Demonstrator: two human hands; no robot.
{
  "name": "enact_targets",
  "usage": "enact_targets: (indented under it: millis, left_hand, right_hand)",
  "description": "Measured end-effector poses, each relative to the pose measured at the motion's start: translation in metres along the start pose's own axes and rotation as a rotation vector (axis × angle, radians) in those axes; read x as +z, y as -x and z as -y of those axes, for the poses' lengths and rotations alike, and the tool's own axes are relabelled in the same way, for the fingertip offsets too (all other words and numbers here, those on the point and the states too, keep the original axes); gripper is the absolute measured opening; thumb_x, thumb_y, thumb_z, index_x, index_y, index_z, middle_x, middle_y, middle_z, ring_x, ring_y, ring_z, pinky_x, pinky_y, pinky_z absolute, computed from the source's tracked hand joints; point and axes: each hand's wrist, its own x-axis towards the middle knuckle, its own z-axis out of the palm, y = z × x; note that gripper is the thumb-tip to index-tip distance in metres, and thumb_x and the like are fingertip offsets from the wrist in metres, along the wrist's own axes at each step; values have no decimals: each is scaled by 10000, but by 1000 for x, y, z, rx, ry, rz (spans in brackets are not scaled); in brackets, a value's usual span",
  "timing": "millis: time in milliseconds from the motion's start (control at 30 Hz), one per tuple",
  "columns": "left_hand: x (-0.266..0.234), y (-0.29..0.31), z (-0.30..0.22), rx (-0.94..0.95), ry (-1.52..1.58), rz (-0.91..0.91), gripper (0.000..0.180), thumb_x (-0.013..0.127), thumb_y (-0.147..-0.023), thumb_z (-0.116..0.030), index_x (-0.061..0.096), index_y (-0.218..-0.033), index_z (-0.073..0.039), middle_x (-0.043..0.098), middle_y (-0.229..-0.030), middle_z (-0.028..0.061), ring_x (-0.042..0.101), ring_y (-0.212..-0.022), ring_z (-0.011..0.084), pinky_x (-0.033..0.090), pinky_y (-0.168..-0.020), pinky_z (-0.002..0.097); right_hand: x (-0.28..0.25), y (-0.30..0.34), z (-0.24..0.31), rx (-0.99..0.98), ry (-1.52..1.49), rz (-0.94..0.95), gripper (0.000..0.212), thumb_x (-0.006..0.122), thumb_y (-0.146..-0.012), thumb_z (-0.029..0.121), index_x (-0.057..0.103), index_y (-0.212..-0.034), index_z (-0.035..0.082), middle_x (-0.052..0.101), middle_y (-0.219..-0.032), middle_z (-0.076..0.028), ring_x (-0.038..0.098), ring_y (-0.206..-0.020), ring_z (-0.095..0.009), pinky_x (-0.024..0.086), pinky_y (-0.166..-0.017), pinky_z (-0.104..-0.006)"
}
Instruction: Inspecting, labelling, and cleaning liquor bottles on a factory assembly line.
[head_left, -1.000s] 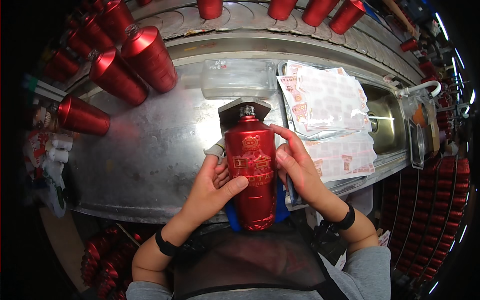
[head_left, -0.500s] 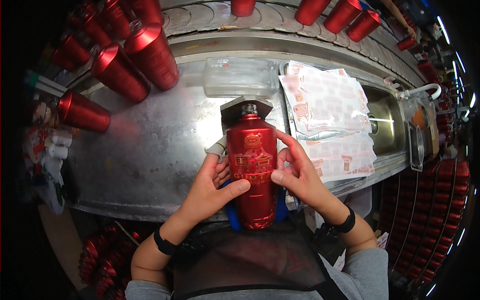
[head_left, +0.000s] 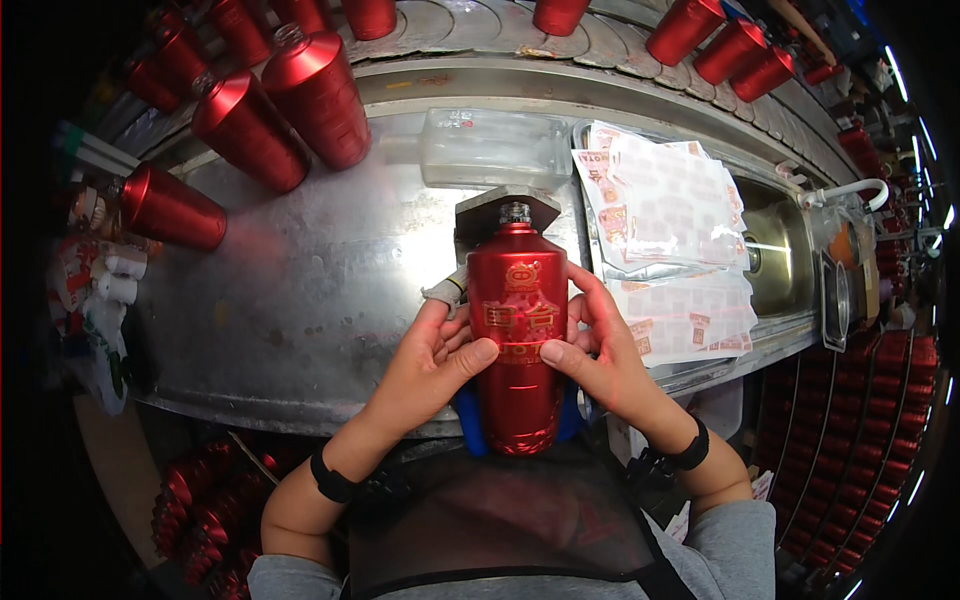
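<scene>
Your left hand (head_left: 425, 365) and right hand (head_left: 600, 355) clamp the red bottle (head_left: 517, 340) from both sides, thumbs pressed on its front, at the near edge of the steel bench (head_left: 310, 300). Beyond your fingers sits a clear plastic box (head_left: 495, 148). To the right a metal tray (head_left: 775, 260) holds label sheets (head_left: 665, 215); more red bottles (head_left: 285, 105) stand far left.

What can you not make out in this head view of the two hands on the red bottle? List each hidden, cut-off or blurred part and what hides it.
- Red bottle: its base, behind the dark apron.
- Blue holder: mostly hidden by the bottle.
- Left hand and right hand: palms turned away.
- Label sheets: print blurred.
- Far bottles: cut off by the top edge.
</scene>
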Motion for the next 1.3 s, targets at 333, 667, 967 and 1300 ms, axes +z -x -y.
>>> enact_targets:
  millis: [333,667,967,1300]
  left_hand:
    - [0,0,1,-8,-35,16,811,720,-935,-205,205,-1539,-40,404,-1478,194,456,-1348,225,361,-1132,358]
    - [9,3,-3,37,-107,50,879,738,-907,-170,150,-1546,-31,389,-1491,207,415,-1391,260,302,-1171,403]
    - [5,5,4,102,-125,66,854,733,-911,-178,171,-1532,-10,383,-1500,213,400,-1404,274,301,-1171,414]
    - [6,-19,-7,152,-126,-44,921,735,-923,-206,108,-1564,8,411,-1477,234,471,-1346,276,383,-1123,386]
  right_hand:
    - [0,1,1,-24,31,-34,841,784,-850,179,312,-1538,70,426,-862,42,411,-704,-1,363,-631,-154]
    - [-19,-3,29,-63,-353,-404,336,685,-876,58,558,-1184,8,600,-885,-24,619,-785,-110,531,-720,-258]
    - [9,-56,79,-779,752,-196,201,721,-802,49,629,-974,-1,644,-890,-164,648,-794,-358,519,-691,-403]
    - [-1,-41,72,-636,762,-372,214,758,-825,78,634,-987,12,665,-832,-134,669,-719,-236,531,-667,-328]
